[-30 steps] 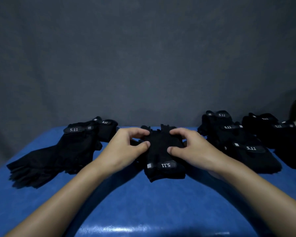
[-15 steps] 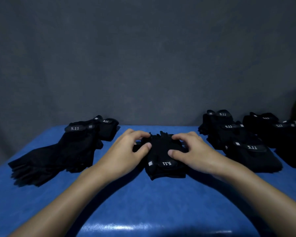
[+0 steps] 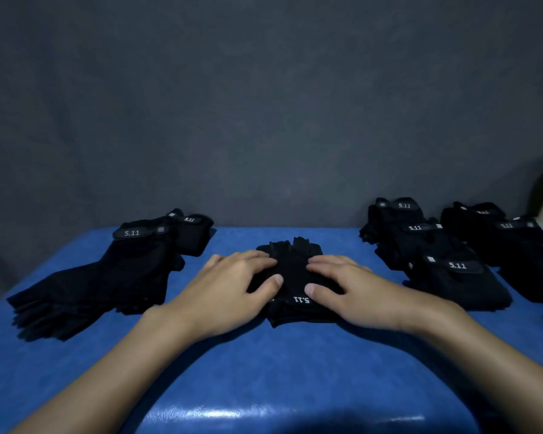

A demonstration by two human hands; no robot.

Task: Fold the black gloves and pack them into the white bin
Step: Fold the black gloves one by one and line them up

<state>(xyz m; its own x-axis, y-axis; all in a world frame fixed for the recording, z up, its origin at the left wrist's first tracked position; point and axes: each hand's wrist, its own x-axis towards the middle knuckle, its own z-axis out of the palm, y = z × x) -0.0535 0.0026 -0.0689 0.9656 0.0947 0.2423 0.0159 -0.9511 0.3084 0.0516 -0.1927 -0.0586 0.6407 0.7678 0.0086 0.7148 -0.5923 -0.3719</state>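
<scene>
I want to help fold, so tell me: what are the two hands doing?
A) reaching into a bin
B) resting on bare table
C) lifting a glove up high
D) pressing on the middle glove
D: the left hand and right hand both lie with straight fingers on the middle glove, which sits on the table.

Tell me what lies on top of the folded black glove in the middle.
The left hand and right hand press flat on the folded black glove. Its 5.11 label shows between the thumbs; the fabric under the palms is covered.
</scene>
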